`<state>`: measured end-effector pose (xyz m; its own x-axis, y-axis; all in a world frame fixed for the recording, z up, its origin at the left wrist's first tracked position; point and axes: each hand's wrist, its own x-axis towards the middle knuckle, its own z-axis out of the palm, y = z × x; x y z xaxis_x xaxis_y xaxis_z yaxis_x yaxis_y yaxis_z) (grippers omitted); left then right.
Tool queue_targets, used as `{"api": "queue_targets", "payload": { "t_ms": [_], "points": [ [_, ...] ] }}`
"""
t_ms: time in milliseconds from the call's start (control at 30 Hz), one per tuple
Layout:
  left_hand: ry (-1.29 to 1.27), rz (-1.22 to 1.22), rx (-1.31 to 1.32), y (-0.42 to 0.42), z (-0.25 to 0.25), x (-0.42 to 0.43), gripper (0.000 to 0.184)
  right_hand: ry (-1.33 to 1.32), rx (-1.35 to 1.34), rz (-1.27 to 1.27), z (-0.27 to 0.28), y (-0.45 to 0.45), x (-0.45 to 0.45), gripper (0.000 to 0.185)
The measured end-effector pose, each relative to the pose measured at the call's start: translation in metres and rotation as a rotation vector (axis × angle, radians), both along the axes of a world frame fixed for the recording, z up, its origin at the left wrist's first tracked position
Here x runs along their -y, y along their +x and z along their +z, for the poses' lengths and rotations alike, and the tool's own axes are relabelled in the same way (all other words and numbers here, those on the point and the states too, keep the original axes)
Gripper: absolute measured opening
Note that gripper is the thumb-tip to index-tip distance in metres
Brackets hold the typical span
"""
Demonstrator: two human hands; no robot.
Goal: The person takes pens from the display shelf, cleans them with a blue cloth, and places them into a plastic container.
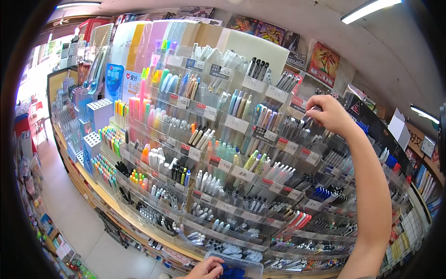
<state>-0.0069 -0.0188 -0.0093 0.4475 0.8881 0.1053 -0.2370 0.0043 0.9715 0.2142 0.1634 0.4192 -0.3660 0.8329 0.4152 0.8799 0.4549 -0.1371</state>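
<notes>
My right hand (327, 114) reaches to the upper right of a tiered clear pen rack (244, 176). Its thumb and fingers are closed in a pinch on a dark pen (305, 122), partly hidden by the fingers, just above a compartment of dark and silver pens (291, 126). At the bottom edge, my left hand (206, 269) curls over the rim of a clear plastic box (251, 266). Dark blue items (232, 271) lie in the box; their kind cannot be made out. The lower part of this hand is cut off by the frame.
White price labels (236, 123) line the rack's tiers. Pastel highlighters and markers (139, 108) fill the left side, beside white pen holders with holes (100, 110). A wooden counter edge (116, 197) runs below. Tiled floor (88, 232) and low shelves lie left; books (426, 182) stand right.
</notes>
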Motion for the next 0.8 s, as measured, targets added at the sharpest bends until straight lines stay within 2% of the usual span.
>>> {"api": "queue_targets", "payload": {
  "t_ms": [133,167,200,300,367,400,467,500,533,600,667,800],
  "points": [
    [-0.026,-0.022,0.035,-0.001,0.0,-0.002,0.018,-0.192,0.112,-0.021,-0.004,-0.011,-0.022,0.01],
    [-0.032,-0.031,0.044,-0.001,-0.002,-0.002,0.018,-0.206,0.101,-0.001,-0.008,-0.012,-0.025,0.016],
    [-0.04,-0.038,0.054,-0.001,-0.004,-0.002,0.018,-0.197,0.228,-0.005,-0.008,-0.013,-0.029,0.026],
    [-0.012,-0.034,0.006,-0.001,-0.002,-0.001,0.018,-0.028,0.338,0.193,-0.02,-0.004,-0.042,0.035],
    [0.047,0.016,-0.008,0.002,-0.011,0.0,0.017,-0.027,0.326,0.152,-0.019,-0.012,-0.034,0.033],
    [0.183,0.061,-0.04,0.009,-0.031,-0.005,0.016,0.043,0.318,0.161,-0.019,-0.016,-0.027,0.031],
    [0.299,0.089,-0.151,0.003,-0.02,-0.006,0.016,0.204,0.175,0.227,-0.023,-0.02,-0.019,0.022],
    [0.303,0.105,-0.078,0.0,-0.012,-0.004,0.016,0.162,0.116,0.109,-0.02,-0.027,-0.006,0.018],
    [0.317,0.114,-0.006,-0.001,-0.005,-0.004,0.017,0.279,0.056,0.16,-0.025,-0.012,-0.014,0.014],
    [0.338,0.119,-0.007,-0.002,-0.009,-0.005,0.019,0.52,0.224,0.042,-0.033,0.028,-0.029,0.013],
    [0.333,0.133,-0.018,-0.001,-0.011,-0.003,0.019,0.266,0.196,-0.089,-0.032,0.021,-0.016,0.015],
    [0.309,0.119,-0.045,0.003,-0.014,-0.001,0.019,0.292,0.149,-0.035,-0.048,0.012,-0.013,0.02]
  ]
}}
